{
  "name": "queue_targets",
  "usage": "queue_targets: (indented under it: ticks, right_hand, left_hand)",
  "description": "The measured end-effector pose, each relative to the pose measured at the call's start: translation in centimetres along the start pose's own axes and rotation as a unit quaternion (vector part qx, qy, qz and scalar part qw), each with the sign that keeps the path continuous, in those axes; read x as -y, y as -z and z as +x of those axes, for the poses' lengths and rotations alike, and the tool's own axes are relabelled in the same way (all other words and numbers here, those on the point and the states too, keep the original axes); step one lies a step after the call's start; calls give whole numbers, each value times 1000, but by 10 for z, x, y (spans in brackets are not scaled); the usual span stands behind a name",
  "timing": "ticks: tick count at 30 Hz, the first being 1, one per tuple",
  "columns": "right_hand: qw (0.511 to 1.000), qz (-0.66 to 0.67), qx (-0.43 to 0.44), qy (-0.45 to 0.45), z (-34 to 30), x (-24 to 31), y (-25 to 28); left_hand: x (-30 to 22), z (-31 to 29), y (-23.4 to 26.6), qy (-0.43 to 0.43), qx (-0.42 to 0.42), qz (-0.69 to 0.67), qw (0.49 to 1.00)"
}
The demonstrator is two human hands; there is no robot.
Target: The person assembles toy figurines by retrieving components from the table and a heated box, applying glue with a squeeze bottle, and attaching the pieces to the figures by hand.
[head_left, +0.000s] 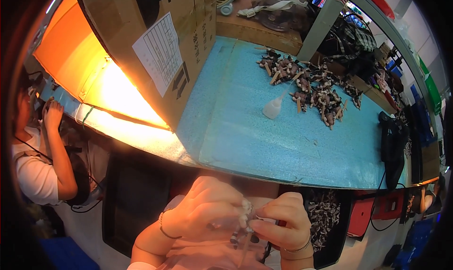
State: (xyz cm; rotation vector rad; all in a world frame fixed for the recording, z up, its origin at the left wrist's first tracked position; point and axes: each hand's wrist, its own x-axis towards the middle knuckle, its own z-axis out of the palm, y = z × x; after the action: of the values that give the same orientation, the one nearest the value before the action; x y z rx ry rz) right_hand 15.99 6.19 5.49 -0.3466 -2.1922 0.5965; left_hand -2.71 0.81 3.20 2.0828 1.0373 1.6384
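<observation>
In front of my body, below the table's near edge, both hands meet at a small figure point(245, 218) with whitish and dark parts. A thin pale stick hangs beneath it. My left hand point(210, 206) grips the figure from one side, fingers curled. On its other side my right hand point(285, 220) pinches it between thumb and fingers. Fingers cover much of the figure, so its full shape is hidden. On the blue table, a pile of similar small figures point(325, 93), some with wooden sticks, lies at the back right. Beside it rests a white squeeze bottle point(272, 108) with a thin nozzle.
A large cardboard box point(155, 48) stands on the left of the blue tabletop point(236, 138), a bright lamp glowing behind it. Below right, a black bin point(325, 218) holds many small pieces; a dark tray point(132, 204) is below left. A co-worker point(42, 166) sits at far left.
</observation>
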Motion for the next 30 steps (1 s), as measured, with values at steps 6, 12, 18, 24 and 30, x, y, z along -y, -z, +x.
queue_targets:
  ticks: [6,12,18,24,30]
  right_hand:
    - [1000,-21,3,0,-2,1,-1]
    - [999,-14,31,2,-20,-17,11]
    - [973,-93,38,-207,-70,-23,37]
    - [841,-298,55,-449,-157,-17,97]
    - [857,-321,-129,-382,-116,-48,100]
  left_hand:
    - [1,-2,-2,3,-7,-5,1000]
    - [5,-4,-18,76,34,-71,994]
    - [18,-32,-104,267,85,-244,928]
    - [8,-45,-154,354,197,-400,822]
    - [20,-47,-142,326,293,-298,848]
